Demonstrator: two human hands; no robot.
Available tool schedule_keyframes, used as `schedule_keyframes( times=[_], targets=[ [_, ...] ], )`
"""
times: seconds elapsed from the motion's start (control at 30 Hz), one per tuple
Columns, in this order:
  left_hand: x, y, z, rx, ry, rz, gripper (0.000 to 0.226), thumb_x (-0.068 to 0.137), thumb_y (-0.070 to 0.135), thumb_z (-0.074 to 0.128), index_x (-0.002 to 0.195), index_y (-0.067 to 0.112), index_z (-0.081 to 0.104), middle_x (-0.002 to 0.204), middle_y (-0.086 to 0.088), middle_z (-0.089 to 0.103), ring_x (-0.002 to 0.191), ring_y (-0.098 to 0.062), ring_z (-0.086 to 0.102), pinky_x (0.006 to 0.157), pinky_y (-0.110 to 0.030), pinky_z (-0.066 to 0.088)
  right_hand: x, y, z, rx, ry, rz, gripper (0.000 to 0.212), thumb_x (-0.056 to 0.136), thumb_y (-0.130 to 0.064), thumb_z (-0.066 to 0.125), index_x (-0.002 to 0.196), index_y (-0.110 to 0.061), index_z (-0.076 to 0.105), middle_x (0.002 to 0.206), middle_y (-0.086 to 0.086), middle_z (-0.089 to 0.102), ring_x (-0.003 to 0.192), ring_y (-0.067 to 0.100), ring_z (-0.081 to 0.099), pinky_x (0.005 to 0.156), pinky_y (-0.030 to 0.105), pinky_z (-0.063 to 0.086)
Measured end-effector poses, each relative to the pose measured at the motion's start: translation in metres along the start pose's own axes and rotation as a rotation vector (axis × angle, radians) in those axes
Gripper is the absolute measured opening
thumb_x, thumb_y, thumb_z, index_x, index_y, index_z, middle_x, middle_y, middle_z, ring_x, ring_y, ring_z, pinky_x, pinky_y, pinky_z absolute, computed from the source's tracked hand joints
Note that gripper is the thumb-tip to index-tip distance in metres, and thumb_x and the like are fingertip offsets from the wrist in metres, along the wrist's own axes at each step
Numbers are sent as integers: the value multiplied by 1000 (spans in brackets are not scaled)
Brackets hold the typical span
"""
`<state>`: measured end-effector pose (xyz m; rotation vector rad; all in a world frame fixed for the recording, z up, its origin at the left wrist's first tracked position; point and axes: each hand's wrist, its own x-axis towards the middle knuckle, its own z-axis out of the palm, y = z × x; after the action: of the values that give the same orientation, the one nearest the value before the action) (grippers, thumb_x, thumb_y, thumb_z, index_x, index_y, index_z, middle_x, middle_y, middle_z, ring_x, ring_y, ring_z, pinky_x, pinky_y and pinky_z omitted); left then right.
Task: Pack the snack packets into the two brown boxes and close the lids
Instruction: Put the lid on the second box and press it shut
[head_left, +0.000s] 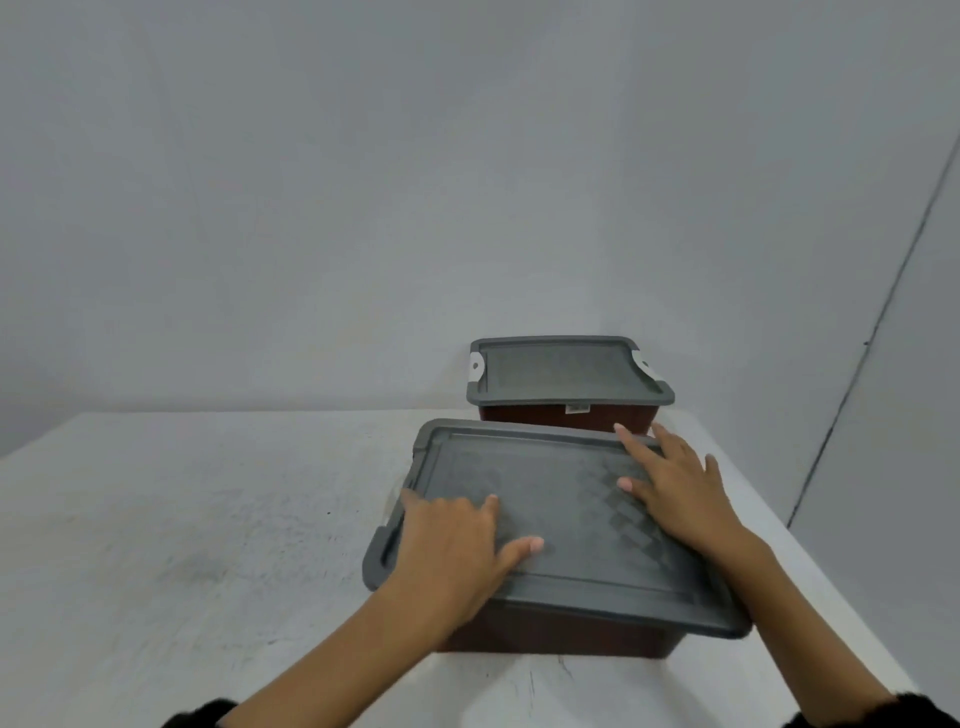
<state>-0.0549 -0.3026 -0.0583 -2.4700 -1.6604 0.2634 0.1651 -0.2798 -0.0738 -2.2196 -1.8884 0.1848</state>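
Observation:
Two brown boxes stand on the white table (182, 519), each under a grey lid. On the near box (561, 636), the grey lid (566, 509) lies across the top. My left hand (452, 551) presses flat on that lid's left part, fingers spread. Flat on the lid's right part lies my right hand (675, 483), its fingertips reaching the far edge. The far box (566, 418) stands against the wall, with its lid (566, 371) on and white latches at both ends. No snack packets are in view.
A grey wall rises right behind the table. The table's right edge runs close beside both boxes. Bare table surface spreads to the left of the boxes.

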Motion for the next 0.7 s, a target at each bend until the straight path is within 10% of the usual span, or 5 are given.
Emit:
schedule_keyframes(
  times=[0.13,0.27,0.7],
  targets=[
    [34,-35,12,-129,212,113,92,71,73,-20,143,37,26,153,1,28,143,-18,23,115,-52,-6,-24,7,1,62,-16,112,60,94,-54,27,148,-36,7,159,7,-1,147,28,3,116,53,7],
    [63,-51,41,-220,129,122,120,42,80,-38,147,38,3,158,4,-6,146,-18,-10,114,-51,-9,-37,10,16,60,-103,116,61,94,-56,24,148,-35,6,158,6,-10,147,28,-1,117,51,11],
    [66,-38,54,-289,32,-32,83,74,79,-5,147,39,-4,158,-3,-7,147,-22,-4,117,-47,6,-3,30,18,331,-135,174,63,89,-58,39,146,-42,16,158,12,0,143,36,17,115,46,18]
  ],
)
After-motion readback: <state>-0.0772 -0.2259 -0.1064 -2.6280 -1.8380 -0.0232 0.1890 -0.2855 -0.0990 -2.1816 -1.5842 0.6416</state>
